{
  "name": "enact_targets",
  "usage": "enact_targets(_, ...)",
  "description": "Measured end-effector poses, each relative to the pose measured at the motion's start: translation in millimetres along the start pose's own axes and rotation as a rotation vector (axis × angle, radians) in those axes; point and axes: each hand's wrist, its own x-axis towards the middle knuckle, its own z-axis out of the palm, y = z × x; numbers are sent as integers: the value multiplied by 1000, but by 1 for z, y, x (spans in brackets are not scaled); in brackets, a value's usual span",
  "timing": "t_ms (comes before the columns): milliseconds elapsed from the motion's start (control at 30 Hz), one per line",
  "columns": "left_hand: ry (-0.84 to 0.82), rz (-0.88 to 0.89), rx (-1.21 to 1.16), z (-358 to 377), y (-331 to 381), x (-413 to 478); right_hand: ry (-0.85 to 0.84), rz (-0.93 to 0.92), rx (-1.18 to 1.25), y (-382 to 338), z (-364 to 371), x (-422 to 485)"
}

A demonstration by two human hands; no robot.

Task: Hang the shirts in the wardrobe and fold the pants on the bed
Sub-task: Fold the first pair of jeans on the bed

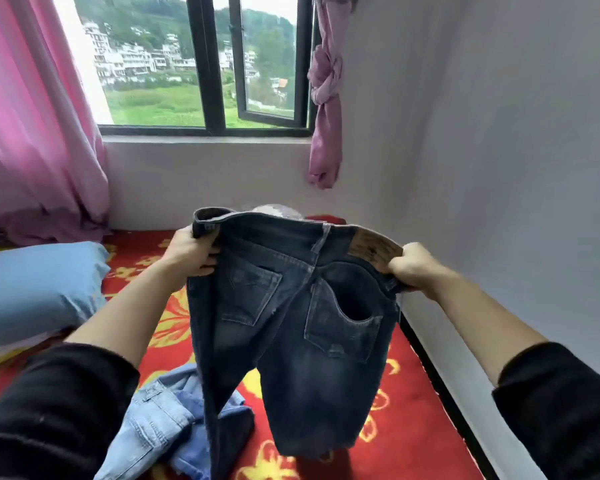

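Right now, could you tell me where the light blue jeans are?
Head view, lower left: the light blue jeans lie crumpled on the red bedcover, below the dark jeans.

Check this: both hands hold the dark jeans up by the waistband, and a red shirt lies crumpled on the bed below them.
One thing is wrong: the head view shows light blue jeans, not a red shirt, crumpled on the bed. The left hand and right hand do hold the dark jeans up by the waistband.
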Motion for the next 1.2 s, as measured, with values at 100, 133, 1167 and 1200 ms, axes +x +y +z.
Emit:
enact_targets(100, -73, -113, 56, 18, -32, 32, 6, 61, -236, 5, 31, 28)
enact_targets(133, -79, -126, 55, 23, -38, 44, -38, 99, -198, 3, 37, 37)
enact_targets(1167, -157, -328, -538, 46, -165, -65, -57, -304, -195, 150, 74, 18)
enact_targets(1200, -146, -417, -526, 53, -191, -83, -136, -267, -302, 175, 86, 7)
